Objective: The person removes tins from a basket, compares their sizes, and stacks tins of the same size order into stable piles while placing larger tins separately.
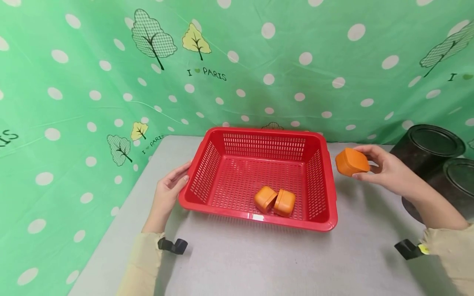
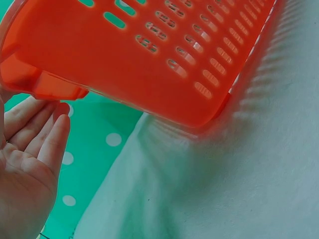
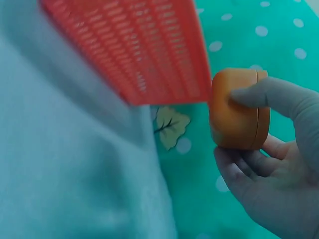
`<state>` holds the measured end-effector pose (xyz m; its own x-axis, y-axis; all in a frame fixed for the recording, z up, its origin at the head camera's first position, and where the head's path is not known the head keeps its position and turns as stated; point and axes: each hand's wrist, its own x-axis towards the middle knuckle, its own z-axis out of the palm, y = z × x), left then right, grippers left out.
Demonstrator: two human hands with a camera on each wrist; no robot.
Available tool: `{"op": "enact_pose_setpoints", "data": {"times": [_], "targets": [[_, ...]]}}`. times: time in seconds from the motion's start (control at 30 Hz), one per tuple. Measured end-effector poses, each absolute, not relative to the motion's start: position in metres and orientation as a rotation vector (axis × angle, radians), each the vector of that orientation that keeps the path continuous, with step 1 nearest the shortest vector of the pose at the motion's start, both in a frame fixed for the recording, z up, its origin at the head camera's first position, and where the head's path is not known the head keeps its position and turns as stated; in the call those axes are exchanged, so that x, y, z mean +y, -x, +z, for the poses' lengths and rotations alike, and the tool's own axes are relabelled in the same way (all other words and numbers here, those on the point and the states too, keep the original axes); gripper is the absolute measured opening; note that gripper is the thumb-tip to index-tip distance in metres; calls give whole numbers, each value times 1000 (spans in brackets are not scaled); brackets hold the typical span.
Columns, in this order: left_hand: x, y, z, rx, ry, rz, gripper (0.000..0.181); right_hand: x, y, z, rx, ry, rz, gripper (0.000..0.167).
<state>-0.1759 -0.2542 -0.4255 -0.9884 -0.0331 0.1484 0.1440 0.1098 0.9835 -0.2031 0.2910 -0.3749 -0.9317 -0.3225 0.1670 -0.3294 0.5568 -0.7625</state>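
A red plastic basket (image 1: pixel 259 164) with slotted walls stands in the middle of the table in the head view. My left hand (image 1: pixel 169 190) holds its left rim, thumb at the rim and fingers (image 2: pixel 37 127) beneath it in the left wrist view. Two small orange rounded boxes (image 1: pixel 265 199) lie close together near the basket's front wall. To the right of the basket, my right hand (image 1: pixel 389 170) grips a third orange box (image 1: pixel 352 162) above the table. A lid seam runs around that box (image 3: pixel 239 108), and the thumb presses its side in the right wrist view.
Two dark round canisters (image 1: pixel 437 142) stand at the right edge of the table, close to my right forearm. A green dotted cloth (image 1: pixel 259 53) hangs behind and to the left of the grey table (image 1: pixel 252 263).
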Motion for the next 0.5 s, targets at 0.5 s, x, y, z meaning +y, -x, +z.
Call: {"op": "enact_pose_setpoints", "data": {"times": [0.5], "targets": [[-255,176,-426,-2227,101,-2021,48,312,217,-411,-2962,-290,1222,64]]}}
